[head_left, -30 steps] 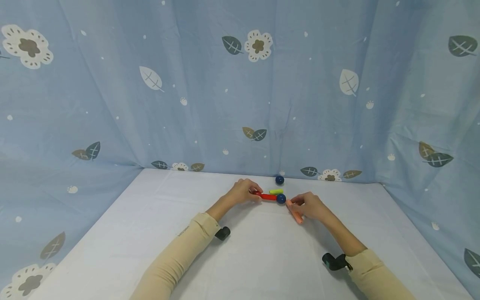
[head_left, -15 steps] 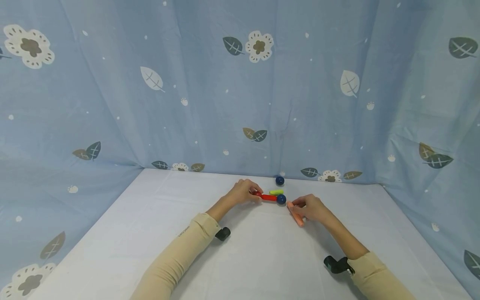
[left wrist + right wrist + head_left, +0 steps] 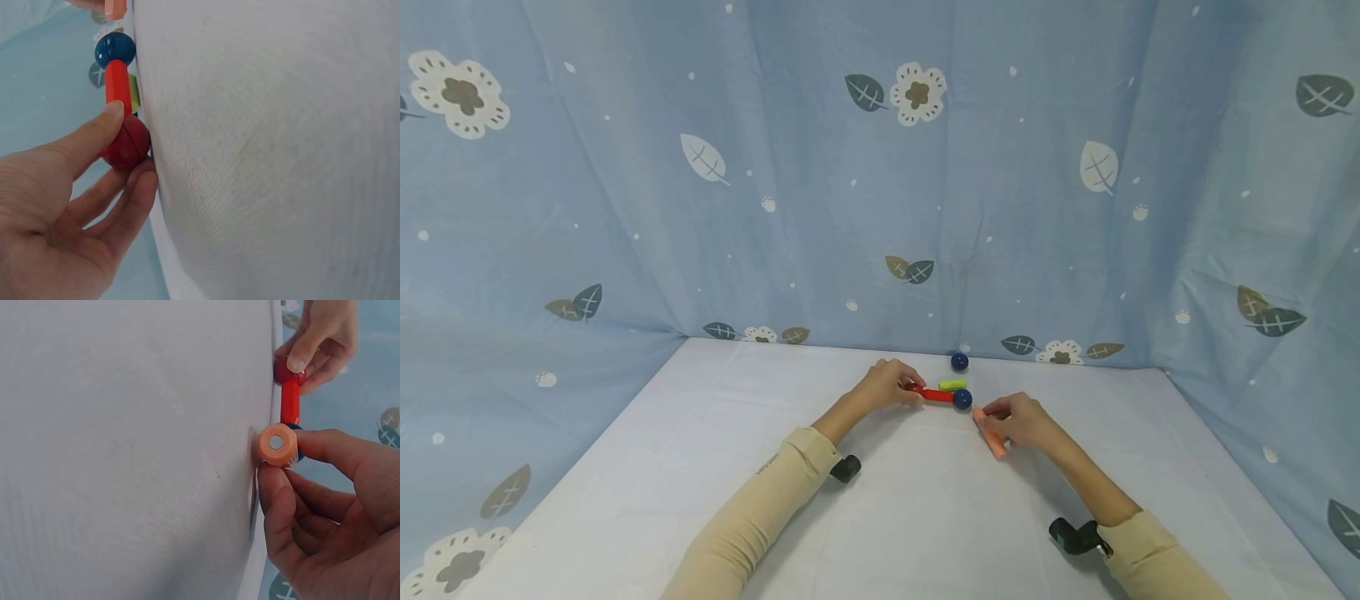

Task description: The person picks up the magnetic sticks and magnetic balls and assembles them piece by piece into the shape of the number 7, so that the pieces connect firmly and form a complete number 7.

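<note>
My left hand pinches a red ball between thumb and fingers. From that ball a red magnetic stick runs right to a blue ball, the three joined in a line on the table. Just right of the blue ball, my right hand holds an orange magnetic stick by thumb and fingertips, slanting toward me. A round silver magnet shows in its near end in the right wrist view. In the head view a small gap separates the orange stick from the blue ball.
Behind the red stick lies a yellow-green stick. Another blue ball sits near the table's back edge, close to the blue patterned curtain. White cloth covers the table.
My right hand has shifted slightly toward me with the orange stick. My left hand and the joined red and blue pieces stay in place.
</note>
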`<state>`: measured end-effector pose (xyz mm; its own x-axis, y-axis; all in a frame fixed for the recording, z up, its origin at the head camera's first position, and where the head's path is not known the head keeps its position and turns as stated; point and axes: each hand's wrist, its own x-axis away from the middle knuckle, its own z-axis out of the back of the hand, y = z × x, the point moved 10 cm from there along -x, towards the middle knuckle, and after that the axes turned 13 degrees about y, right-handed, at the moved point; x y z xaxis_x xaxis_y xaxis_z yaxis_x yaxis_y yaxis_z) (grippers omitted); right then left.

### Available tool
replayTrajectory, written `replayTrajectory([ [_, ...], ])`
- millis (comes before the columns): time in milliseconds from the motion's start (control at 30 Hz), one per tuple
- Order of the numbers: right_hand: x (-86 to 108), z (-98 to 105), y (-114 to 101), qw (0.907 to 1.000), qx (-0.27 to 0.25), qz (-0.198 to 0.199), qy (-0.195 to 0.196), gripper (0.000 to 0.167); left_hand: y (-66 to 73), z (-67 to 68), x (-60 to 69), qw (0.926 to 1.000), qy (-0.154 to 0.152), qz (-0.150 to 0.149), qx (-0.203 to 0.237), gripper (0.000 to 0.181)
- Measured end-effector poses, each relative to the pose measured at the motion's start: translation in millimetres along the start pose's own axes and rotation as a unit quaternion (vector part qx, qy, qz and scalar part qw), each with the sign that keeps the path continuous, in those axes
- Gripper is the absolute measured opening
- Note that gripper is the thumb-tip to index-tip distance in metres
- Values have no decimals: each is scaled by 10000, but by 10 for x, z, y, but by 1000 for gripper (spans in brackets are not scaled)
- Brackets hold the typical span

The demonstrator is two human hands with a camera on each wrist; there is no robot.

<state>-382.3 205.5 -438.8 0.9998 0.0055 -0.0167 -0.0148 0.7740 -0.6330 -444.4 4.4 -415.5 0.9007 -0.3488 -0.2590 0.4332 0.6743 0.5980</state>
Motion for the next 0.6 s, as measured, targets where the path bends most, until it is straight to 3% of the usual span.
replayTrajectory([
  [600, 19, -50, -76, 10000, -8, -47, 9, 38, -1, 4, 2, 10000, 8, 10, -49, 30],
])
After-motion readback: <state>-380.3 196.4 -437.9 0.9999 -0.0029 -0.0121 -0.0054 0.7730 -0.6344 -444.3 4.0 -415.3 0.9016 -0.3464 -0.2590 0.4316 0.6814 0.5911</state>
